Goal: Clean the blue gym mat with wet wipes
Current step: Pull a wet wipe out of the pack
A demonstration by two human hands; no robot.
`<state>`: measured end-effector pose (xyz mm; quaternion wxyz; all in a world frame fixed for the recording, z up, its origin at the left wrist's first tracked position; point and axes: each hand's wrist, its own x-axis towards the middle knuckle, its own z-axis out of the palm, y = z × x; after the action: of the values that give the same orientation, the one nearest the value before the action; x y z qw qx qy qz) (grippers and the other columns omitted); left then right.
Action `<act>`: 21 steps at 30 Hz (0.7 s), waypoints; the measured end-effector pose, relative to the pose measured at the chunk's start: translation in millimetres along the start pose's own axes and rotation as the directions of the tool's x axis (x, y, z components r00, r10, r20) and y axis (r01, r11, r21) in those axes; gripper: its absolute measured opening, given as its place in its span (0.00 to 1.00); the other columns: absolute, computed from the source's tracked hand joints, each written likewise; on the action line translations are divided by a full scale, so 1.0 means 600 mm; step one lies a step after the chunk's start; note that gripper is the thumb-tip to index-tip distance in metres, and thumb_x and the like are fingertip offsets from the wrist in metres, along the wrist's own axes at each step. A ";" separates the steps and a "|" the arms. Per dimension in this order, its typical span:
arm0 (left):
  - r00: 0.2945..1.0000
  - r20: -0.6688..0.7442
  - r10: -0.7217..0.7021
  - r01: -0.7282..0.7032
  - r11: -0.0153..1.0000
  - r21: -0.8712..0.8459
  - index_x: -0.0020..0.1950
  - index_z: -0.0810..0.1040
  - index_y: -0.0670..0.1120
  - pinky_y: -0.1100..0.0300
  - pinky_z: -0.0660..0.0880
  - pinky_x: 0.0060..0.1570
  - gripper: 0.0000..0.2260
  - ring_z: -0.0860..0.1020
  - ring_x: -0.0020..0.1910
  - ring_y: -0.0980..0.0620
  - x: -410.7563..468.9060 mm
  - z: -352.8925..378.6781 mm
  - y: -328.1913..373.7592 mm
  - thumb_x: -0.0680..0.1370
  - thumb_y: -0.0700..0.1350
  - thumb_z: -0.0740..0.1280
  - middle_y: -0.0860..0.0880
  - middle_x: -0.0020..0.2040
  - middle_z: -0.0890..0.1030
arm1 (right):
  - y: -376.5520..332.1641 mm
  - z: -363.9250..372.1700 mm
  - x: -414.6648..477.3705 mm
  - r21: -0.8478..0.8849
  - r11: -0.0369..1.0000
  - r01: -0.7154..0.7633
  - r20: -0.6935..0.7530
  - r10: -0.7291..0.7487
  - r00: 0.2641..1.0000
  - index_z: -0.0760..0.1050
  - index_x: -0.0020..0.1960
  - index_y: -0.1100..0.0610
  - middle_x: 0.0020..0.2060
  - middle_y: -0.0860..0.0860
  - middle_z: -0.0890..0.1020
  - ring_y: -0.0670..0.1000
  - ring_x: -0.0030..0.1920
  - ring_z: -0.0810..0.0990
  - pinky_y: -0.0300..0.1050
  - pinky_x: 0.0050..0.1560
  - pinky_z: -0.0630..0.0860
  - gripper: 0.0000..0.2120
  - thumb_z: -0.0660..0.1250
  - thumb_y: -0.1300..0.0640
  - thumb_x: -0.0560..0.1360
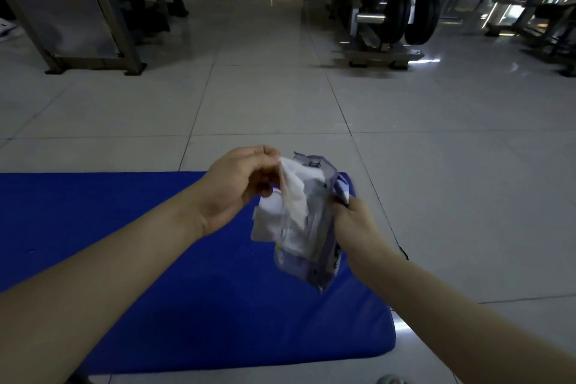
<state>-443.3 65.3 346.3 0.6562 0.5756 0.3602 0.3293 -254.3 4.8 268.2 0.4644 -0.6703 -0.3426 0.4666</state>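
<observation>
Blue gym mat [124, 227]: laid flat on the tiled floor [280, 97]; its far right corner is partly hidden behind the pack.

Wet wipes pack [311, 252]: pale purple and soft, held roughly upright in the air above the mat's far right corner. It is gripped along its right side by the right hand [352, 221], with the fingers curled round it.

Wet wipe [293, 193]: white and crumpled, partly drawn out of the pack. Its upper end is pinched between thumb and fingertips of the left hand [237, 187].

Hands: held close together, linked by pack and wipe, both clear of the mat.

Weight plates [405, 19]: black, mounted on a rack at the floor's far right.

Machine frame [109, 9]: stood at the floor's far left.
</observation>
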 end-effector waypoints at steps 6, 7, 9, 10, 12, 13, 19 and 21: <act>0.971 -0.239 0.018 -0.096 0.942 -0.321 0.42 0.74 0.45 0.57 0.78 0.42 0.11 0.79 0.40 0.51 0.010 -0.022 0.024 0.84 0.39 0.58 0.47 0.40 0.78 | 0.017 -0.010 0.016 0.014 0.997 -0.082 -0.024 0.082 0.996 0.80 0.50 0.61 0.41 0.57 0.86 0.59 0.45 0.83 0.54 0.44 0.79 0.12 0.58 0.58 0.81; 0.963 -0.268 -0.029 -0.071 0.932 -0.355 0.42 0.75 0.46 0.58 0.76 0.39 0.11 0.78 0.38 0.51 0.011 -0.024 0.026 0.83 0.40 0.59 0.48 0.39 0.77 | 0.017 -0.012 0.019 0.035 0.995 -0.092 -0.032 0.093 0.995 0.80 0.49 0.59 0.39 0.55 0.86 0.58 0.45 0.84 0.53 0.43 0.79 0.12 0.59 0.58 0.81; 0.951 -0.286 -0.121 0.023 0.946 -0.323 0.42 0.75 0.48 0.62 0.74 0.33 0.09 0.76 0.33 0.53 0.010 -0.024 0.025 0.82 0.42 0.63 0.49 0.36 0.75 | 0.018 -0.014 0.025 0.078 0.990 -0.120 -0.047 0.124 0.991 0.81 0.49 0.58 0.40 0.54 0.87 0.58 0.47 0.84 0.56 0.47 0.81 0.12 0.60 0.56 0.82; 0.952 -0.273 -0.137 0.076 0.972 -0.224 0.41 0.76 0.48 0.64 0.73 0.30 0.09 0.75 0.31 0.54 0.010 -0.023 0.020 0.81 0.43 0.65 0.49 0.35 0.75 | 0.017 -0.015 0.028 0.098 0.985 -0.139 -0.056 0.145 0.988 0.81 0.50 0.59 0.43 0.56 0.87 0.59 0.49 0.84 0.58 0.52 0.81 0.12 0.61 0.55 0.82; 0.977 -0.188 -0.103 0.139 0.972 0.192 0.41 0.80 0.49 0.64 0.73 0.30 0.08 0.75 0.30 0.58 0.005 -0.018 0.003 0.80 0.47 0.68 0.52 0.35 0.78 | 0.015 -0.016 0.032 0.141 0.975 -0.171 -0.072 0.182 0.981 0.79 0.53 0.63 0.47 0.60 0.85 0.60 0.49 0.82 0.59 0.55 0.78 0.13 0.62 0.53 0.81; 0.989 -0.117 -0.092 0.132 0.903 0.408 0.43 0.81 0.50 0.63 0.73 0.34 0.07 0.75 0.31 0.59 0.001 -0.014 -0.008 0.79 0.51 0.71 0.53 0.35 0.79 | 0.015 -0.017 0.035 0.163 0.970 -0.178 -0.078 0.192 0.978 0.79 0.54 0.64 0.47 0.61 0.84 0.60 0.48 0.82 0.58 0.53 0.78 0.15 0.63 0.52 0.81; 0.996 -0.039 0.086 -0.003 0.442 0.897 0.43 0.75 0.57 0.60 0.70 0.33 0.10 0.75 0.34 0.58 -0.009 0.022 -0.087 0.74 0.60 0.73 0.56 0.36 0.78 | 0.007 -0.007 0.034 0.321 0.932 -0.171 0.032 0.170 0.985 0.82 0.51 0.58 0.44 0.58 0.87 0.61 0.48 0.86 0.60 0.53 0.82 0.10 0.66 0.52 0.81; 0.985 -0.068 0.157 -0.018 0.492 0.870 0.39 0.76 0.57 0.63 0.67 0.32 0.10 0.76 0.35 0.59 -0.004 0.028 -0.096 0.74 0.60 0.72 0.58 0.36 0.77 | 0.001 -0.008 0.024 0.371 0.916 -0.156 0.130 0.115 0.985 0.84 0.51 0.59 0.47 0.58 0.87 0.58 0.48 0.87 0.55 0.50 0.81 0.11 0.70 0.52 0.78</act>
<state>-429.1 47.8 290.8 0.2347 0.8201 0.4913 0.1762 -244.9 15.8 264.2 0.5329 -0.5643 -0.2226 0.5899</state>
